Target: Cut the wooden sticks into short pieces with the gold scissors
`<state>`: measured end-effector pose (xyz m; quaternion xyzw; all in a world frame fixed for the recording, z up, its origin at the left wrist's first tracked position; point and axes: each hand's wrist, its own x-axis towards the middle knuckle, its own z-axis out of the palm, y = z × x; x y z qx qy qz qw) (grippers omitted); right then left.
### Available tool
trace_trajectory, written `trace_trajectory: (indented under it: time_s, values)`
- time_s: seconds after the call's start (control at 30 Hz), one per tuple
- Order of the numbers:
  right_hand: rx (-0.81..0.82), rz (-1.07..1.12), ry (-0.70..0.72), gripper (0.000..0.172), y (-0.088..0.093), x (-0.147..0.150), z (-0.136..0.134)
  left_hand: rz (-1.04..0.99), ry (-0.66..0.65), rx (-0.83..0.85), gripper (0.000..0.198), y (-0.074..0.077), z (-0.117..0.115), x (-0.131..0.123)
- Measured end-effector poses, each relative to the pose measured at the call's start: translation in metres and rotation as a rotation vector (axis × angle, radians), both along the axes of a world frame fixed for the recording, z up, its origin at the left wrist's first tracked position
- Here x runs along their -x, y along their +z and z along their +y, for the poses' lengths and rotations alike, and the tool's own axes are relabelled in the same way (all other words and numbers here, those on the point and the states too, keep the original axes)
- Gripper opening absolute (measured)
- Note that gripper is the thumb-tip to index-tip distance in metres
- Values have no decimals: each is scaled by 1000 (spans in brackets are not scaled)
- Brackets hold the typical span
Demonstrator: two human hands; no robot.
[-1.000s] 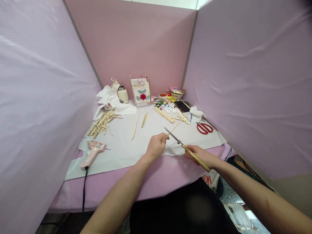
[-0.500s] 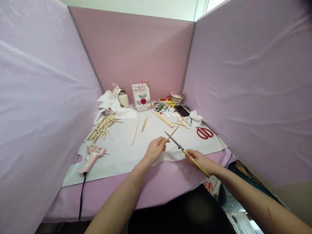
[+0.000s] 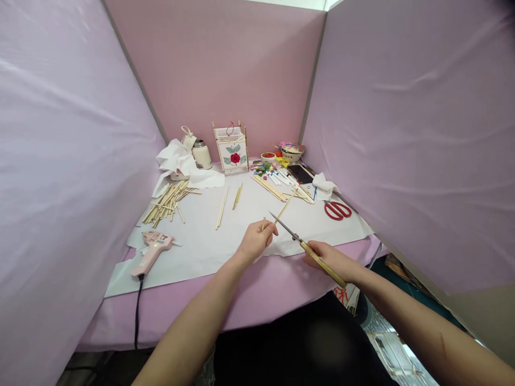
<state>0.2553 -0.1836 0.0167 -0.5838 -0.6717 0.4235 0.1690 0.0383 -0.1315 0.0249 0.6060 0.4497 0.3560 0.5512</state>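
My left hand (image 3: 258, 239) is closed on a thin bamboo stick (image 3: 286, 206), which points up and to the right; a short end shows above the fingers. My right hand (image 3: 328, 258) is wrapped round the long yellowish handle of a tool with a narrow, pointed metal blade (image 3: 285, 226) and a pivot where blade meets handle. Its exact kind I cannot make out. The blade tip lies close to the stick, just right of my left fingers; whether they touch I cannot tell. Both hands are over the near edge of the white sheet (image 3: 201, 257).
A pink glue gun (image 3: 153, 252) with a cord lies left, below a stick pile (image 3: 167, 205). More sticks (image 3: 222, 208) lie centre. Behind stand a rose-decorated lantern (image 3: 232, 150) and a jar (image 3: 201, 155). Right are markers (image 3: 277, 178), a phone (image 3: 300, 173) and red-handled scissors (image 3: 338, 210).
The view has tilted down slightly. The stick in my left hand has shifted, and a short end now shows above the fingers. My right hand keeps the bladed tool beside it.
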Motion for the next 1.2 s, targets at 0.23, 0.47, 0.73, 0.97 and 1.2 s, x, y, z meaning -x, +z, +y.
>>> trace_trajectory:
  time_s: [0.23, 0.47, 0.73, 0.97, 1.2]
  values:
    - [-58, 50, 172, 20, 2, -18, -2, -256, -464, 501, 28, 7, 7, 20]
    - [7, 23, -13, 23, -2, 0, 1, 475, 233, -429, 24, 1, -4, -4]
    - [-8, 11, 16, 22, 1, 4, 1, 236, 132, -243, 27, 3, 0, 4]
    - [-81, 36, 122, 29, 3, -10, -1, -264, -419, 418, 28, 10, 11, 24]
    - [-59, -26, 1, 26, 3, 2, 3, 352, 243, -446, 21, 1, -2, -2]
